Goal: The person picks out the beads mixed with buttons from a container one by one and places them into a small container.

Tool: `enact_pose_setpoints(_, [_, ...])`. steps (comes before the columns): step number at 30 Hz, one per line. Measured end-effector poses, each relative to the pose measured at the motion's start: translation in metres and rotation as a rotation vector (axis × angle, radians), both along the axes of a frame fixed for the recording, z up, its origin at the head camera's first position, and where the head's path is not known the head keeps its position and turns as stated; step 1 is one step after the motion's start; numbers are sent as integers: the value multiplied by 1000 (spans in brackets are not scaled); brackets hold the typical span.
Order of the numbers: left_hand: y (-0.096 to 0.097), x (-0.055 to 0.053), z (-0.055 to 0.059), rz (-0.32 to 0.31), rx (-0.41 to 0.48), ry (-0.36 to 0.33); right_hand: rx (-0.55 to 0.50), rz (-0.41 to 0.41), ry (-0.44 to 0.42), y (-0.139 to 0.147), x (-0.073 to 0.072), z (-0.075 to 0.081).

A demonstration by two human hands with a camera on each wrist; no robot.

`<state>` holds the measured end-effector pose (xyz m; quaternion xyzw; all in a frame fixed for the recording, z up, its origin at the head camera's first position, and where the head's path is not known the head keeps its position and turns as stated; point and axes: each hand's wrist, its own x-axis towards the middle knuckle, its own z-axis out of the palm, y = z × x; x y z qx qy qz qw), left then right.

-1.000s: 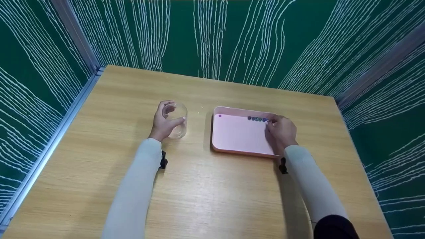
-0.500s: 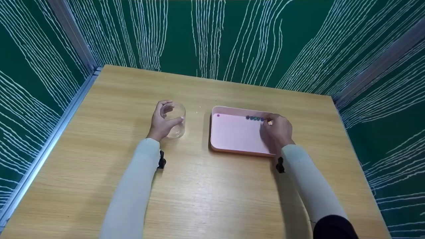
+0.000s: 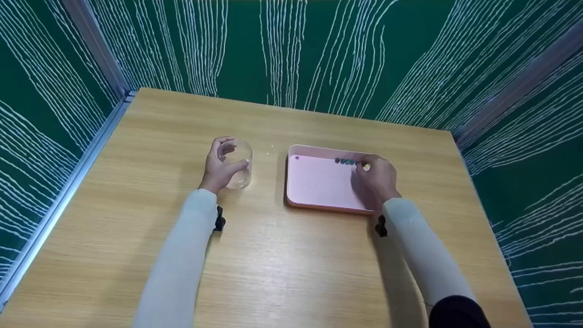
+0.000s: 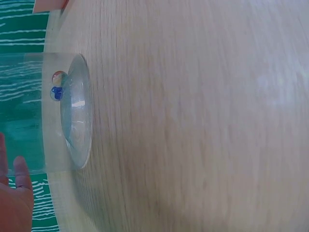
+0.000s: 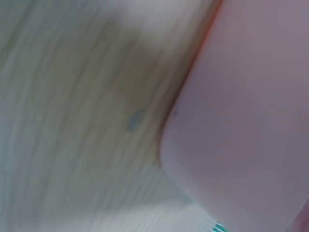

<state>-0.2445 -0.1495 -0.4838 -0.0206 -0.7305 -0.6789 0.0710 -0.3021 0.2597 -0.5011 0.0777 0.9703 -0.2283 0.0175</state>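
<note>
Right grip (image 3: 380,175) edged leftward, curled round a marble (image 3: 366,167); left grip (image 3: 217,167) clasps the glass (image 3: 241,179).

I have the left arm (image 3: 177,259) and the right arm (image 3: 423,246) both reaching forward and angled slightly inward, sleeved down to the wrists. On my left, the left hand (image 3: 216,169) is curled in a wide grip, its thumb (image 3: 237,166) facing the other fingers (my left wrist camera catches only a sliver of it). The right hand (image 3: 381,176) sits well apart, knuckles up, its fingers drawn down toward the thumb in a tight pinch.
</note>
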Motion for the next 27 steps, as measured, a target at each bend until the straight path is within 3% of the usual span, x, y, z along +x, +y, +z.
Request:
enact_pose_setpoints(11, [0, -1, -1, 6, 7, -1, -16, 32, 39, -14, 4, 5])
enact_pose_setpoints(18, [-3, -12, -17, -1, 20, -2, 45, 161, 223, -18, 6, 4])
enact_pose_setpoints(22, [-3, -14, -22, 11, 9, 4, 29, 162, 217, -21, 6, 6])
enact_pose_setpoints(27, [-2, -8, -13, 5, 24, -8, 12, 165, 197, -27, 6, 9])
